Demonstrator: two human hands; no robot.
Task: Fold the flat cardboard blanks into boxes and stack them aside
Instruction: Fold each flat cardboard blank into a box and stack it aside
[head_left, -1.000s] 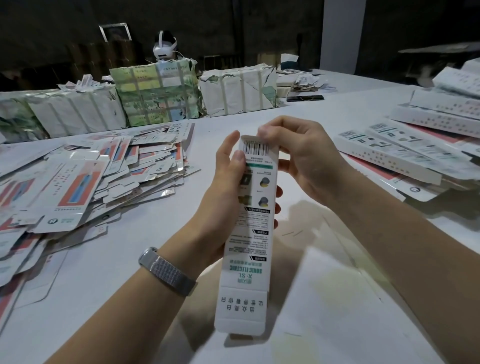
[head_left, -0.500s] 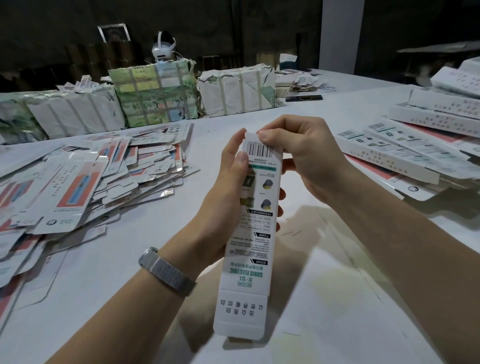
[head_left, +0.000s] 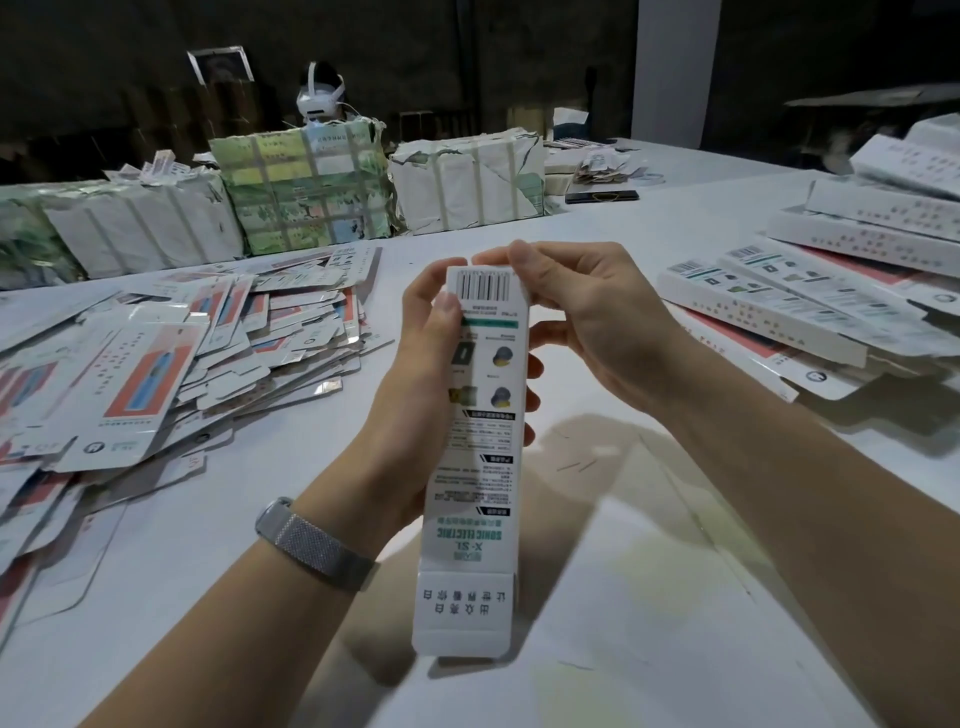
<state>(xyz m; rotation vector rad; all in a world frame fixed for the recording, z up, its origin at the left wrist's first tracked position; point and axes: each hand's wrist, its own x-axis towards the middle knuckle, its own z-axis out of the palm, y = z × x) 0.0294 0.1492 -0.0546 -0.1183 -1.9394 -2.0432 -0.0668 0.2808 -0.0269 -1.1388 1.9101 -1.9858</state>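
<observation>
Two hands on one long white box (head_left: 475, 441), held above the table (head_left: 649, 597). Left hand (head_left: 421, 395) wraps its middle; right hand (head_left: 576, 317) pinches the barcode end, near flap unfolded.

A packing workroom, dim and bare-walled. Spread across a long white table (head_left: 291, 519): a loose heap of flat printed carton blanks (head_left: 171, 353) at left of frame, stacked folded boxes (head_left: 810, 312) at right, strapped paper-wrapped bundles (head_left: 306, 192) lined along the far edge. Seated behind the bundles at upper left, a second worker wearing a white headset (head_left: 318, 96). Dark wall and a pale pillar (head_left: 670, 67) beyond.
</observation>
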